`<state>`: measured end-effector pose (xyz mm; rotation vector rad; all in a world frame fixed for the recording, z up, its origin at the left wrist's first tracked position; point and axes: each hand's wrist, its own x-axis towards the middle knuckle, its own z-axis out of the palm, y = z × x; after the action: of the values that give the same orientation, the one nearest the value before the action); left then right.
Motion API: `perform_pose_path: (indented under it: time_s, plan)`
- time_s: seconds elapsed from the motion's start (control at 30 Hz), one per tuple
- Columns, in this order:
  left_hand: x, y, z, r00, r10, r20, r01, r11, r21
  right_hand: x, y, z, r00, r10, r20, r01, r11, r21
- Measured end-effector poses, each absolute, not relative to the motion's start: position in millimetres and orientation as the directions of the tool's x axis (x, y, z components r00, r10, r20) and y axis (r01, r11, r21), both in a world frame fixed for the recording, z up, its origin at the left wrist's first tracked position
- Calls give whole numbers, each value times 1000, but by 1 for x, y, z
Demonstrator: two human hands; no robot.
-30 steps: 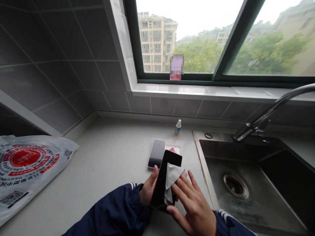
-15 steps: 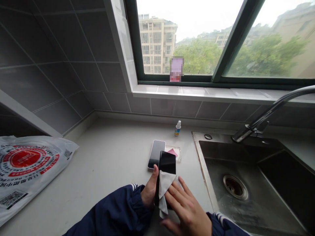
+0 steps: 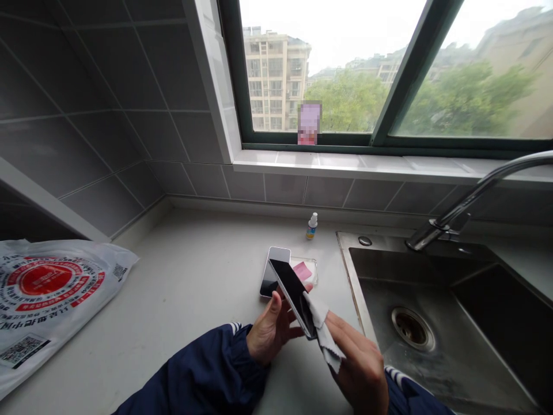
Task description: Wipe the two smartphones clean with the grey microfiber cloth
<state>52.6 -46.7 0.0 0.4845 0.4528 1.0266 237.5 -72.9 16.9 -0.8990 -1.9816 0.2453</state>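
My left hand (image 3: 272, 329) holds a black-screened smartphone (image 3: 292, 295) tilted diagonally, with its fingers under the phone and the thumb at its side. My right hand (image 3: 358, 360) pinches a white microfibre cloth (image 3: 322, 325) against the phone's lower edge. A second smartphone (image 3: 270, 282) lies on the counter just beyond my left hand, partly hidden by the held phone. Its dark screen faces up. Beside it stands a clear plastic tray (image 3: 314, 271) with a pink card (image 3: 302, 271) in it.
A small dropper bottle (image 3: 311, 226) stands near the wall tiles. To the right are a steel sink (image 3: 355, 271) and a curved faucet (image 3: 449, 227). A white printed plastic bag (image 3: 47, 288) lies on the counter at left, below a window sill (image 3: 345, 162).
The held phone has tilted from nearly upright to a diagonal, showing its screen and edge. My right hand and the cloth have moved right, toward the phone's lower edge.
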Motion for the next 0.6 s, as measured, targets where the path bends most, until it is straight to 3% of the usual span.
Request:
perform_pose_path:
  time_s: [0.1,0.23,0.37,0.47,0.6]
  plan:
    - [53,-46,3,347,921,-179,-657,375,654,243,-72,17,-176,771,612,467,613,-637]
    - [52,-43,7,309,917,-254,-624,397,674,243,-68,15,52,908,415,380,366,-849]
    - [47,-40,5,233,940,-248,-597,340,727,239,-60,10,167,982,90,31,86,-996]
    - [44,-39,2,210,964,-164,-583,258,771,236,-53,8,47,981,-190,-276,-170,-946]
    - [42,-39,-1,316,949,-4,-457,156,875,230,-50,10,-118,911,-396,-433,-406,-805]
